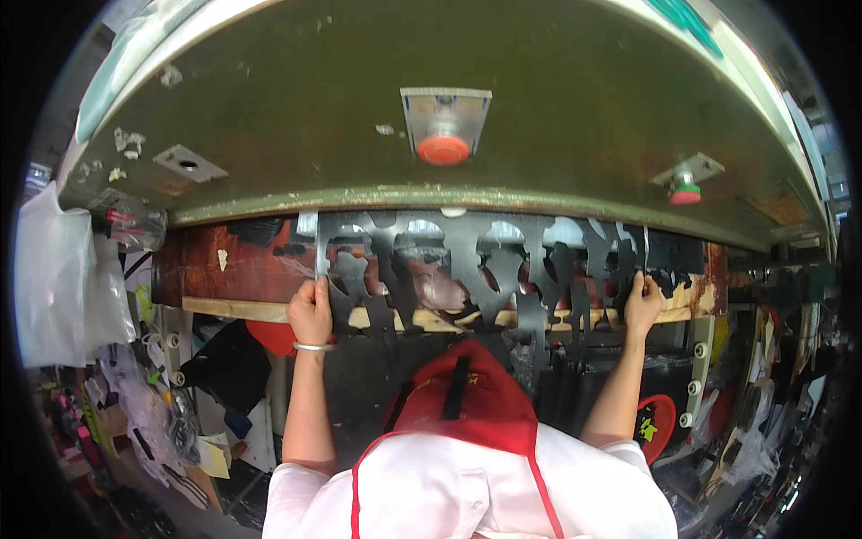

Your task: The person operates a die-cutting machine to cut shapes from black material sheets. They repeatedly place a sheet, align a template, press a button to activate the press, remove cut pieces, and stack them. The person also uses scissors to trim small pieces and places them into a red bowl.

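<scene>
Head cam: your L grip (311, 313) pinches the L edge of the blk cut-out sheet (465, 262), your R grip (642, 310) pinches its R edge; finger parts under it hidden. Sheet's on the red-brown bench (199, 260), strips hanging over near edge. Far edge lost at the green panel (314, 99). Side clutter (135, 400) too warped/blurred to ID fully.

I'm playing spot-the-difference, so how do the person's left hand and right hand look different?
The left hand has a silvery bangle at its wrist; the right hand has none. The left hand is at the left edge of the holey black sheet; the right hand is at its right edge. Both hands are gloveless, with fingers curled.
</scene>
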The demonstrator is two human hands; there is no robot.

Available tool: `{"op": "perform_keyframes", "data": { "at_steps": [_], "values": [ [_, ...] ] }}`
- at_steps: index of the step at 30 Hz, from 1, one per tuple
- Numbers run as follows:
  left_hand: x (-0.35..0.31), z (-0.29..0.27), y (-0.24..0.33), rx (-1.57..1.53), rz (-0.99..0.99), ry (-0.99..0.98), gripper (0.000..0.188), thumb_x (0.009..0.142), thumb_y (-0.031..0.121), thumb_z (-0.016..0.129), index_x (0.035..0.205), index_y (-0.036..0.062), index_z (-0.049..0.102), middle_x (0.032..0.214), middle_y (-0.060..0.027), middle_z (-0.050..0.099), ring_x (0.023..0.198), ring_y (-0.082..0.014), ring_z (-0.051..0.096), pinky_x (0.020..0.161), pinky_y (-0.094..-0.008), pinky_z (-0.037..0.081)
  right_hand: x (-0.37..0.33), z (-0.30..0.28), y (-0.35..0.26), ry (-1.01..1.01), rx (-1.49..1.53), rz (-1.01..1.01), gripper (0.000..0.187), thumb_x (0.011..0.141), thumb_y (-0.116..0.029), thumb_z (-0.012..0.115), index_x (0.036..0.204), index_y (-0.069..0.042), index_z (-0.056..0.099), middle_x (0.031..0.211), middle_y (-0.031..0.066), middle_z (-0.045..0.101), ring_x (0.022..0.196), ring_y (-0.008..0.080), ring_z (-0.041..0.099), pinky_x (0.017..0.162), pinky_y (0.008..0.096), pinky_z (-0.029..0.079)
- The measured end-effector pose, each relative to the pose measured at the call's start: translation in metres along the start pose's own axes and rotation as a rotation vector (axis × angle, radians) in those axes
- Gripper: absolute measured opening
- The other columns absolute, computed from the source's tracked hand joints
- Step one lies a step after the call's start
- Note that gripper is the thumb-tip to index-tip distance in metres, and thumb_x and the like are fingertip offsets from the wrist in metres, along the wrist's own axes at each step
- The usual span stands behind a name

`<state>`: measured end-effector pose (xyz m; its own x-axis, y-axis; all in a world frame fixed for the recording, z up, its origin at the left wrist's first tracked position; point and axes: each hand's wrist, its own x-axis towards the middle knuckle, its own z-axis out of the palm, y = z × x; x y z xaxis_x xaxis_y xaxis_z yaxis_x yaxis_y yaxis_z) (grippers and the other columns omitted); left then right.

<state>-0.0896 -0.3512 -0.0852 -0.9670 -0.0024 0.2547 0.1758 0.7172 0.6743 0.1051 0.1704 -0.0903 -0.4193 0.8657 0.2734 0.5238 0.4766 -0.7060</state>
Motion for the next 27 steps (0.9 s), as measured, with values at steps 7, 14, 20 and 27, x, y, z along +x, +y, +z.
{"op": "perform_keyframes", "data": {
  "at_steps": [7,14,20,27],
  "values": [
    [-0.043,-0.02,-0.009,0.02,-0.008,-0.046,0.031,0.097,0.021,0.06,0.074,0.0004,0.054,0.065,-0.0226,0.053,0.059,-0.0432,0.051,0.055,-0.0479,0.038,-0.034,-0.048,0.024,-0.177,0.242,0.31,0.016,0.094,-0.012,0.065,0.089,0.003,0.066,0.076,0.0028,0.065,0.075,0.0109,0.06,0.074,0.0258,0.048],
    [-0.102,-0.056,-0.013,0.155,-0.063,-0.191,0.035,0.101,0.033,0.05,0.085,0.0032,0.059,0.07,-0.0243,0.062,0.068,-0.0462,0.06,0.059,-0.0539,0.043,-0.078,0.016,-0.149,-0.269,0.243,-0.207,0.071,0.077,-0.012,0.077,0.14,-0.002,0.045,0.13,0.0157,0.055,0.117,0.0263,0.056,0.104,0.04,0.044],
    [-0.162,-0.086,-0.013,0.336,-0.072,-0.295,0.033,0.098,0.033,0.053,0.095,0.0022,0.065,0.066,-0.0247,0.062,0.062,-0.0449,0.061,0.056,-0.0539,0.045,-0.208,0.056,-0.224,-0.645,0.099,-0.465,0.111,0.057,-0.016,0.086,0.152,-0.009,0.028,0.141,0.0436,0.018,0.134,0.0614,0.015,0.112,0.0559,0.029],
    [-0.222,-0.11,-0.028,0.268,-0.064,-0.297,0.027,0.096,0.028,0.059,0.095,0.0021,0.065,0.064,-0.0202,0.061,0.06,-0.0403,0.061,0.054,-0.0495,0.045,-0.199,-0.01,-0.205,-0.87,0.764,0.079,0.115,0.057,-0.004,0.083,0.154,-0.008,0.022,0.134,0.0206,0.052,0.123,0.0295,0.054,0.106,0.0371,0.04]
  ]
}}
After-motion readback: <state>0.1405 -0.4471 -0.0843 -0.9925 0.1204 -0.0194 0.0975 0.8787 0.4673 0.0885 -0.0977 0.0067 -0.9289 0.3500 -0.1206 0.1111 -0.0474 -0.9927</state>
